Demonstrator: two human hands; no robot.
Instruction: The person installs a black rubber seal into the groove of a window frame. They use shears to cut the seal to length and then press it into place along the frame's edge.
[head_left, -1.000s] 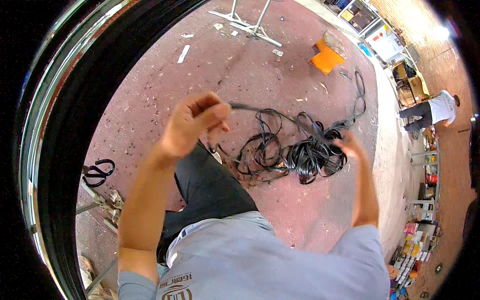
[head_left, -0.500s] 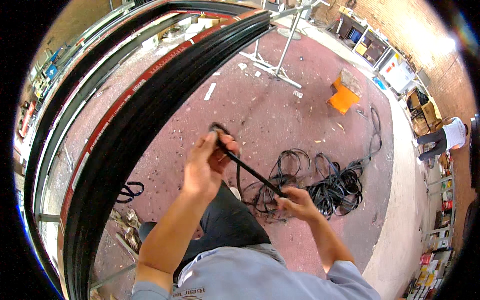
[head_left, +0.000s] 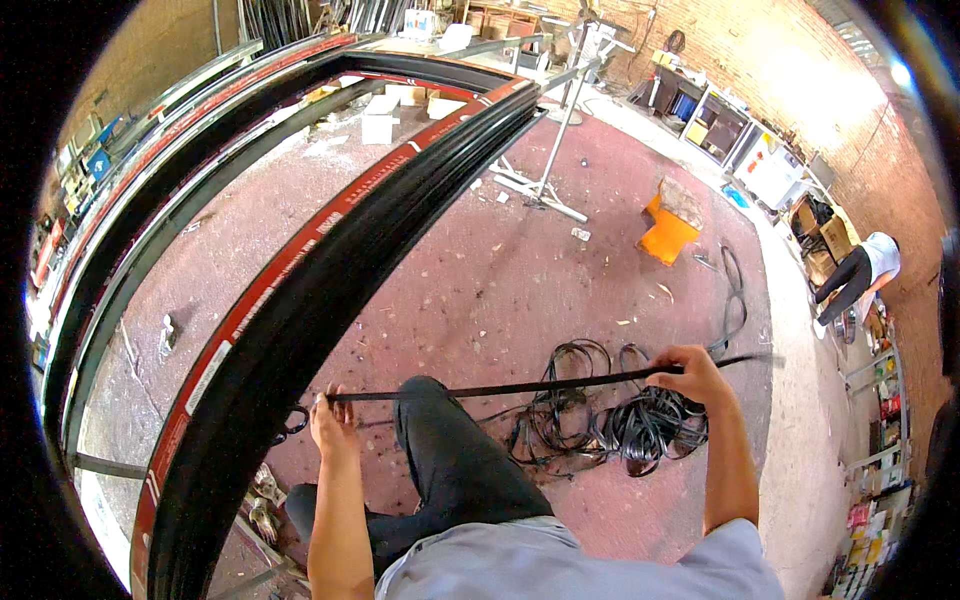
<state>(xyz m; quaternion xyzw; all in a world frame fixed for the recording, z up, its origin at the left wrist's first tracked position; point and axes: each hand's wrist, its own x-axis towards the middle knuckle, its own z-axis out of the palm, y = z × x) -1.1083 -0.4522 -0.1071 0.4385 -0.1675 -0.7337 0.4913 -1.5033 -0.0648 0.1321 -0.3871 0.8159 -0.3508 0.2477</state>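
While the person sits on the reddish speckled concrete floor [head_left: 520, 270], the head view shows a thin black rubber strip [head_left: 500, 388] stretched nearly level between both hands, above the dark-trousered knee. The left hand [head_left: 335, 425] has its grip closed, fingers pinched on the strip's left end, right beside the long black metal frame profile [head_left: 330, 300] that curves from the lower left edge of the view up toward the top centre. The right hand [head_left: 695, 375] has its grip closed too, thumb and fingers wrapped around the strip farther along, and a short tail of strip runs on past it to the right. Below the stretched strip, on the floor between the knee and the right forearm, lies a tangled heap of black rubber cord [head_left: 610, 420], loops trailing up toward the right. Farther off on the floor stand an orange box-shaped stool [head_left: 668, 232] and a grey metal stand [head_left: 545, 170]. Near the right edge another person in a white top [head_left: 865, 270] bends over by the shelves.
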